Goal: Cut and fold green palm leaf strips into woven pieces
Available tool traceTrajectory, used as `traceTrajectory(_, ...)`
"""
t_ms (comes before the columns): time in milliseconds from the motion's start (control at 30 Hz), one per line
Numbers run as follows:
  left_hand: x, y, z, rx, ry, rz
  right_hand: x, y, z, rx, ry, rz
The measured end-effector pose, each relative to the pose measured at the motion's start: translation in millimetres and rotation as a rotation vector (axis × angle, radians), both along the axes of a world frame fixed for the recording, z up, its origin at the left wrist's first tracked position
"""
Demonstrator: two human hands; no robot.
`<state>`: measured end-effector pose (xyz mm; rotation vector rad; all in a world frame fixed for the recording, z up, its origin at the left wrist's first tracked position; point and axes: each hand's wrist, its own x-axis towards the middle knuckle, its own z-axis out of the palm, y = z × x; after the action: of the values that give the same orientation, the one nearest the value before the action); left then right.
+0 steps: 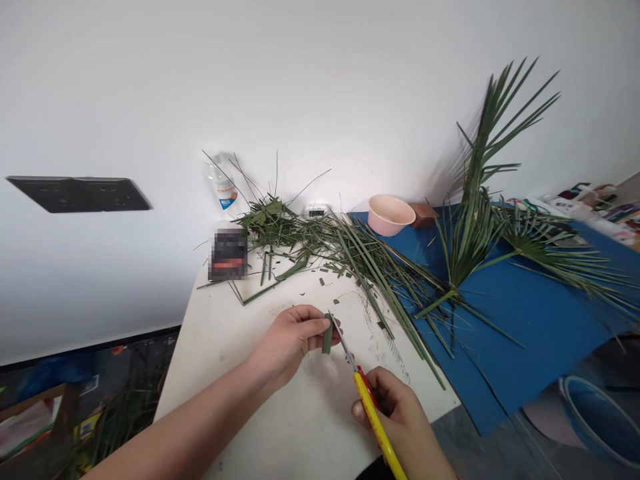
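Observation:
My left hand (295,333) pinches a short strip of green palm leaf (327,339) between thumb and fingers, over the white tabletop (280,413). In my right hand (395,407) is a pair of scissors (367,400) with yellow and red handles. The scissors' blades point up and away from me, with their tips beside the top of the strip. Whether the blades touch the leaf, I cannot tell. Beyond my hands, small cut bits of leaf (336,301) are scattered on the table.
A heap of leaf strips (280,230) lies along the wall, near a plastic bottle (223,183) and a small digital clock (316,212). To the right, a pink bowl (391,217) and fan palm leaves (465,253) rest on a blue surface (505,333). A blue basin (600,420) stands below.

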<state>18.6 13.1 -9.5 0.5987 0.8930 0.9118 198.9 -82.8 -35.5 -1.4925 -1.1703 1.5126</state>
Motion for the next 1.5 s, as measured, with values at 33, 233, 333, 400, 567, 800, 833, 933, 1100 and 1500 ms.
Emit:
traceTrajectory(33,0.1,-0.1,0.1,0.0,0.0,-0.001,0.5,-0.1,-0.8,-0.003,0.004,-0.002)
traceTrajectory(233,0.9,-0.6,-4.6,0.007,0.008,-0.017,3.2,-1.7,-7.6,0.0,0.006,-0.019)
traceTrajectory(333,0.8,-0.6,-8.4,0.015,-0.003,-0.025,2.8,-3.2,-11.4,-0.013,-0.001,-0.029)
traceTrajectory(400,0.6,-0.4,-9.7,0.01,-0.011,-0.022,2.3,-3.9,-12.4,-0.017,0.007,-0.04)
traceTrajectory(567,-0.4,1.3,-8.5,-0.034,-0.019,0.039,6.9,0.6,-4.6,0.051,-0.205,-0.096)
traceTrajectory(800,-0.9,3.7,-8.0,-0.01,0.015,0.114,8.9,14.6,-6.4,0.302,-0.879,-0.01)
traceTrajectory(833,-1.1,3.9,-7.9,-0.012,0.018,0.117,7.2,15.3,-9.3,0.318,-0.931,0.011)
traceTrajectory(933,-1.7,4.6,-7.4,-0.007,0.031,0.118,1.8,15.7,-16.5,0.351,-1.067,0.048)
traceTrajectory(1100,-2.1,4.6,-8.2,0.034,0.076,0.071,-2.6,15.9,-17.6,0.405,-1.21,0.091)
traceTrajectory(1500,1.2,-1.2,-9.3,0.235,0.364,-0.065,1.6,22.4,-9.9,0.433,-1.28,0.228)
